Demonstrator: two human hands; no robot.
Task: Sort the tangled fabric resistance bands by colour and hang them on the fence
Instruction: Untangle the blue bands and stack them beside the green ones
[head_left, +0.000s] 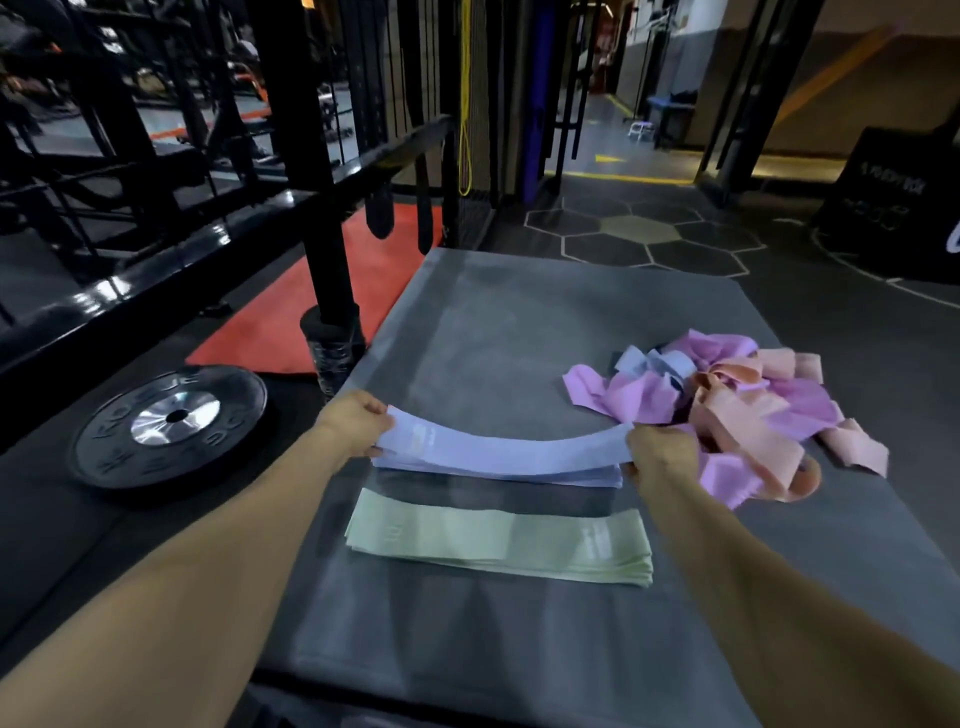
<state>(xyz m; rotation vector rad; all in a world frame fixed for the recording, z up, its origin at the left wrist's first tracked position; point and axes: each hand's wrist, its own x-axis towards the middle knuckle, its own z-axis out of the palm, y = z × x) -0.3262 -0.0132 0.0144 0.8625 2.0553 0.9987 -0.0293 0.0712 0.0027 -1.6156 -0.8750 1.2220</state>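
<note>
Held band: we have one lavender-blue band (501, 448) stretched between both hands, its long axis running left to right across the grey mat (519, 312).
Left hand (358, 423): our fingers pinch the band's left end, thumb on top, at the near-left part of the mat.
Right hand (657, 452): our fingers curl round the band's right end, just beside the tangle.
Blue stack (571, 474): directly under the held band lies a flat pile of the same colour, its long axis parallel to the band; the band sags toward it in the middle, and we cannot tell whether the two are touching.
Green stack (498, 540): a neat pile of pale green bands sits nearer to us, parallel to the blue pile and apart from it.
Tangle (727, 410): pink, peach and a few blue bands are still knotted together on the right side of the mat, closest to our right hand.
Fence (218, 228): the black rail stands to the far left, well apart from the piles, nearer our left hand.
Coming move, as we judge it: lower the band straight down, keeping its ends over the ends of the blue pile.
Progress: sorting looks partly done; no sorted band hangs on the fence yet.
</note>
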